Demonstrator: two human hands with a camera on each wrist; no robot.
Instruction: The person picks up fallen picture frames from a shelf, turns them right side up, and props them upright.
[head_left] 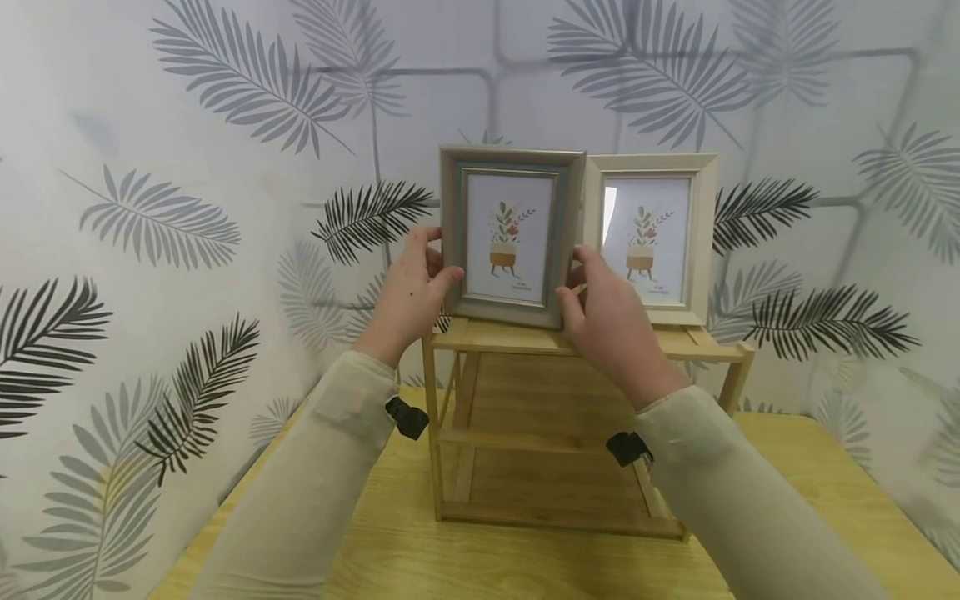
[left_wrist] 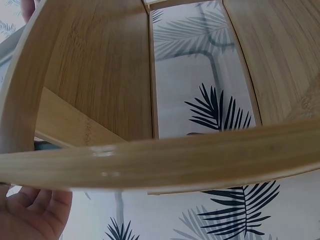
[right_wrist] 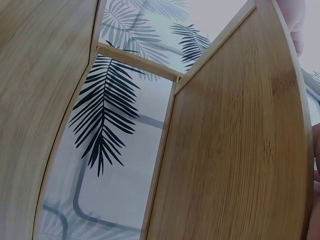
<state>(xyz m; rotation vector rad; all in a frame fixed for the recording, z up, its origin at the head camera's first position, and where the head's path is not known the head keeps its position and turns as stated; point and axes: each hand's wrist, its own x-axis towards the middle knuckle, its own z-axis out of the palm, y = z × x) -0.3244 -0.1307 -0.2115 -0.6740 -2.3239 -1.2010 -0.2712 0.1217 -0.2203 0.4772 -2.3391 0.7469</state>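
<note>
A grey-brown picture frame (head_left: pixel 512 312) with a potted-plant print stands at the top of a wooden shelf rack (head_left: pixel 525 433). My left hand (head_left: pixel 411 292) grips its left side, thumb on the front. On its right side my right hand (head_left: pixel 611 312) pinches the lower edge. A cream picture frame (head_left: pixel 705 242) with the same print stands beside it on the right, partly behind my right hand. In the left wrist view the left hand (left_wrist: pixel 35 215) shows at the lower left, past a rack bar. The right hand (right_wrist: pixel 315 200) is mostly cut off in the right wrist view.
The rack stands on a yellow wood-grain table (head_left: pixel 390 542) with lower tiers under the frames. Close behind is a wall (head_left: pixel 225 208) with leaf-patterned covering. A dark wrist strap piece (head_left: pixel 407 417) hangs under the left sleeve, and another (head_left: pixel 628 448) under the right.
</note>
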